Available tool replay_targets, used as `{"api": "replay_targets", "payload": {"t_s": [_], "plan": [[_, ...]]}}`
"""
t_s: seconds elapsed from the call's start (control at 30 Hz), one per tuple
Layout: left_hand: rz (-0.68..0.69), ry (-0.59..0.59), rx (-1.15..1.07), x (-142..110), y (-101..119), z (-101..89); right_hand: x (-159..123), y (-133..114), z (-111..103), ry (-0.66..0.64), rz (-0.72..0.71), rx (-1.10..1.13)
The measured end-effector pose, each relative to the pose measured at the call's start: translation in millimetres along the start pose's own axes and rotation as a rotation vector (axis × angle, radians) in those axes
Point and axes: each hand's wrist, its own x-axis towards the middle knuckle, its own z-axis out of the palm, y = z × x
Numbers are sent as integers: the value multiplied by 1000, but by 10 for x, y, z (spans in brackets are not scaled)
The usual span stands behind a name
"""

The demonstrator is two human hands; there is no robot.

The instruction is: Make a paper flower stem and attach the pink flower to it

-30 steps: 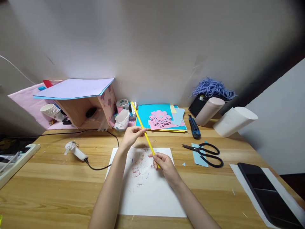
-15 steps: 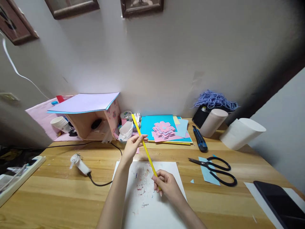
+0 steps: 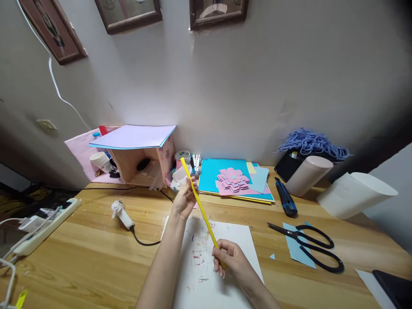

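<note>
The yellow stick (image 3: 204, 213) was already a complete, slender length, with no other part visibly fixed to it. The pink paper flower (image 3: 233, 179) appeared cut and stacked in layers, and lay apart from the stick at the rear of the table (image 3: 80, 266). What work remained on the stick could not be judged from its surface.

The stick was held above the marked white sheet (image 3: 193, 283), tilted, its upper end directed forward and to the left. The left hand (image 3: 184, 201), arm extended forward, pinched the upper section between thumb and fingers. The right hand (image 3: 230, 257), positioned nearer the body, gripped the lower end with curled fingers. The scissors (image 3: 291, 234), craft knife (image 3: 286, 197) and glue gun (image 3: 122, 214) lay on the table, untouched by either hand.
</note>
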Motion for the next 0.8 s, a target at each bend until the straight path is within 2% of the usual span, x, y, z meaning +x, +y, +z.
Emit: {"api": "replay_targets", "payload": {"t_s": [0.13, 0.3, 0.4, 0.63, 0.7, 0.8], "plan": [[-3, -48, 11, -35, 56, 9, -15, -22, 12, 19, 9, 70], [185, -71, 48, -29, 177, -36, -14, -51, -22, 94, -10, 28], [236, -68, 8, -66, 251, -27, -25, -60, -25, 59, -6, 35], [157, -128, -123, -242, 379, 60, -63, -73, 13, -49, 66, 139], [204, -131, -98, -266, 408, 63, -69, -74, 7, -54, 62, 169], [346, -119, 11, -281, 421, 61, -74, -66, -14, -55, 45, 190]]}}
